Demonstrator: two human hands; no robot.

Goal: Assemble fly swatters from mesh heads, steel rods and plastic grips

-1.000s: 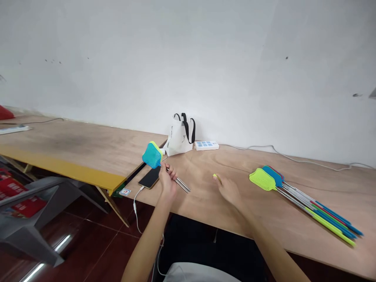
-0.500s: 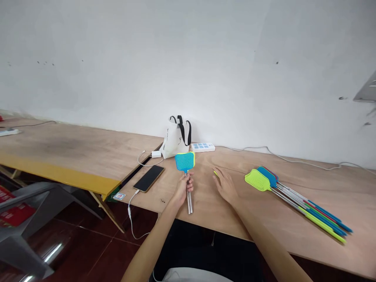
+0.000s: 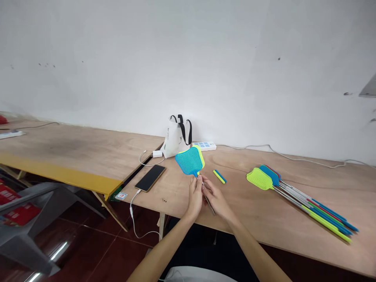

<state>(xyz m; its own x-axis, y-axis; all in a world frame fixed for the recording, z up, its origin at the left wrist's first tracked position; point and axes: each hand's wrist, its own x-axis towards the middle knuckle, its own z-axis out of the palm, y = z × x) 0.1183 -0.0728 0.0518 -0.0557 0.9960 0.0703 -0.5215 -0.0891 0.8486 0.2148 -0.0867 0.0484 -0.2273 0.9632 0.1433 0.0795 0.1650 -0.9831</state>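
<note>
My left hand (image 3: 196,194) is closed round the metal rods of two stacked fly swatters (image 3: 189,160), a blue head in front of a yellow-green one. Their heads tilt up to the left above the table. My right hand (image 3: 215,197) meets it from the other side, its fingers also closed on the rods, whose bare metal ends stick out below. Just beyond my right hand, a blue and a yellow-green handle piece (image 3: 219,176) lie side by side on the table. Further right rests a pile of fly swatters (image 3: 260,179) with blue, red and yellow-green parts.
A phone (image 3: 150,178) on a white cable lies left of my hands. Behind stand a white bag (image 3: 173,140) with black straps and a power strip (image 3: 205,146) by the wall. A second table (image 3: 73,149) adjoins on the left, with a gap between.
My right hand has let go of the handle pieces on the table and moved left onto the rods. The swatters have tilted, their heads now leaning left and closer to me.
</note>
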